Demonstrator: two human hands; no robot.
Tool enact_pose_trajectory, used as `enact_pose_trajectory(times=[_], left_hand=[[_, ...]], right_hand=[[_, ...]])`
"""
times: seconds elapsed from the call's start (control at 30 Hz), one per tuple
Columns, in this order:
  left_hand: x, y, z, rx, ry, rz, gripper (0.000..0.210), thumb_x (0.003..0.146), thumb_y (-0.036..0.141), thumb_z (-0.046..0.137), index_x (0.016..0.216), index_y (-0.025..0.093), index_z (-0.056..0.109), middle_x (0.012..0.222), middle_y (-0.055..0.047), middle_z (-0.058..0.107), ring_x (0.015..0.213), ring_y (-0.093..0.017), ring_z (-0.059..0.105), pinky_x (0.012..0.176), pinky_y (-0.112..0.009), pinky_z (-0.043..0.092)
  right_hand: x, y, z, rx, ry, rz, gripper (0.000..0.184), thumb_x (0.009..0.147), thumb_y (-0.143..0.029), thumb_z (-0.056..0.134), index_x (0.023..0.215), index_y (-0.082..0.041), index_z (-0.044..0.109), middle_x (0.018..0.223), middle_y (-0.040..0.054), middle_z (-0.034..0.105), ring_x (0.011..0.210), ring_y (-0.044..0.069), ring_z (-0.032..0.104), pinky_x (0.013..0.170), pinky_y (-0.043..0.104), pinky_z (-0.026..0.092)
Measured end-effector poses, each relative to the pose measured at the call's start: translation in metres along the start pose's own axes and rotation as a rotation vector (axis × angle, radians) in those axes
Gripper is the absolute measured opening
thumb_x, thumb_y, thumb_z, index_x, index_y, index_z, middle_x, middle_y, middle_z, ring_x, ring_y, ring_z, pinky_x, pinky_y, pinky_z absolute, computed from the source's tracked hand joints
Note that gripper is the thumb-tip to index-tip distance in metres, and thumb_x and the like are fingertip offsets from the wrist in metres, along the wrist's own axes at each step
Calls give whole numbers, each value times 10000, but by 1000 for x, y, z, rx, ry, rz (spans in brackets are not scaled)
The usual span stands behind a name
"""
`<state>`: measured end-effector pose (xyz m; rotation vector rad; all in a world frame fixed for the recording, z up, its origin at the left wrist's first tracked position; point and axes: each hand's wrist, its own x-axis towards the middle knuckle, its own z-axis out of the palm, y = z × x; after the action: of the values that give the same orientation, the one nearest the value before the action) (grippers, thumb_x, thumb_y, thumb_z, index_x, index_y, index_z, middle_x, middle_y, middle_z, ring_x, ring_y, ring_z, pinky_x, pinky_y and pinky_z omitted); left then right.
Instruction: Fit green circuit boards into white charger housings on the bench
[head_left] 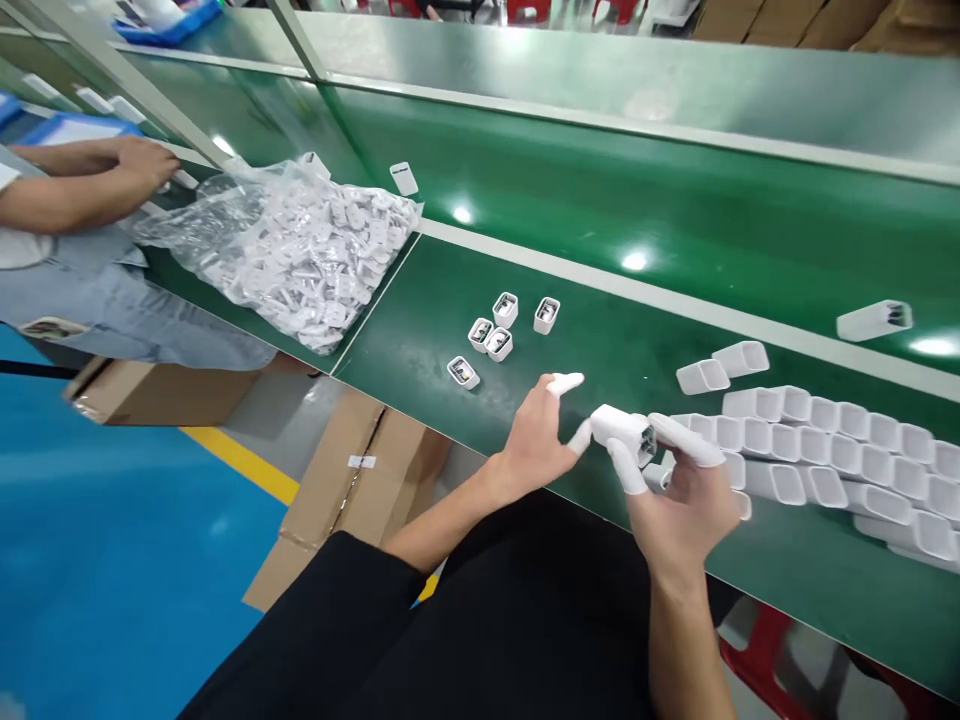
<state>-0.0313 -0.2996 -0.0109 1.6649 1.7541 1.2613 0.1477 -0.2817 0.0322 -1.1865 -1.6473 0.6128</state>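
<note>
Near the worktop's (405,330) front edge, your right hand (686,500) pinches a white housing (613,425) between thumb and fingers; your left hand (536,440) is open, its thumb tip at the housing's left end, contact unclear. A slack pinch could drop the housing over that edge. Rightward, hollow white shells (844,450) lie packed; a careless wrist might scatter them. Farther off sit five small units (499,345), then a clear bag (300,250) of white pieces, reaching toward the back edge.
</note>
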Motion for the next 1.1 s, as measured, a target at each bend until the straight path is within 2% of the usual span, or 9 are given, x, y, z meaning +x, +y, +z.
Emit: enact_pose_trajectory(times=[0.1, 0.23, 0.3, 0.4, 0.5, 0.63, 0.73, 0.93, 1.1], left_hand=[[-39, -2, -22, 44, 9, 45, 882, 972, 325, 836, 1694, 303, 331, 1573, -181, 570, 1466, -368, 657, 1185, -574, 649], [-51, -15, -31, 7, -119, 41, 598, 1045, 232, 719, 1588, 318, 482, 1356, -102, 687, 1142, -258, 778, 979, -439, 718], [-51, -23, -29, -46, -79, 3, 527, 1053, 249, 742, 1537, 309, 541, 1281, -77, 715, 1042, -225, 778, 910, -396, 713], [-50, -29, -24, -100, 78, 64, 507, 1016, 242, 806, 1481, 293, 609, 1249, -68, 736, 1053, -225, 787, 897, -379, 703], [-49, -28, -21, -116, 167, 151, 536, 977, 179, 820, 1476, 258, 642, 1251, -81, 738, 1038, -213, 794, 854, -344, 702], [-45, -27, -24, -98, 198, 214, 504, 957, 71, 794, 1425, 230, 696, 1288, -104, 753, 1131, -227, 807, 919, -355, 721], [-45, -28, -26, -64, 206, 261, 467, 964, 35, 780, 1386, 225, 722, 1287, -107, 769, 1192, -239, 815, 992, -378, 726], [-46, -28, -23, -15, 185, 263, 488, 978, 102, 806, 1437, 228, 695, 1274, -102, 770, 1131, -239, 839, 928, -360, 737], [-41, -23, -23, 2, 214, 208, 436, 963, 121, 848, 1366, 231, 724, 1201, -78, 773, 1008, -205, 827, 847, -316, 711]], right_hand=[[-19, 14, 22, 42, -153, 152, 440, 918, -437, 926, 1316, -310, 789, 1131, 73, 840, 964, 303, 812, 879, 530, 703], [-34, 21, 51, 194, -294, 225, 465, 912, -426, 924, 1326, -288, 765, 1145, 67, 835, 995, 281, 817, 868, 468, 707], [-35, 23, 56, 249, -355, 205, 356, 958, -385, 884, 1287, -298, 777, 1115, 51, 822, 978, 263, 801, 868, 451, 690], [-32, 26, 55, 319, -404, 134, 194, 1043, -301, 790, 1236, -313, 804, 1086, 36, 797, 965, 238, 761, 881, 434, 656], [-30, 24, 52, 360, -390, 114, 200, 1066, -239, 758, 1243, -317, 807, 1111, 35, 789, 997, 228, 748, 905, 419, 632], [-25, 17, 52, 318, -394, 138, 119, 1093, -232, 727, 1175, -297, 784, 1127, 37, 792, 1035, 230, 759, 934, 418, 620], [-17, 14, 50, 213, -499, 111, 84, 1131, -239, 666, 1160, -283, 732, 1136, 38, 770, 1020, 215, 738, 927, 405, 600], [-2, 18, 36, 166, -682, 150, 78, 1182, -290, 550, 1152, -269, 619, 1091, 43, 681, 951, 205, 682, 862, 388, 564], [-1, 26, 30, 273, -658, 235, 105, 1199, -311, 531, 1144, -270, 610, 1087, 37, 663, 984, 200, 699, 903, 388, 585]])
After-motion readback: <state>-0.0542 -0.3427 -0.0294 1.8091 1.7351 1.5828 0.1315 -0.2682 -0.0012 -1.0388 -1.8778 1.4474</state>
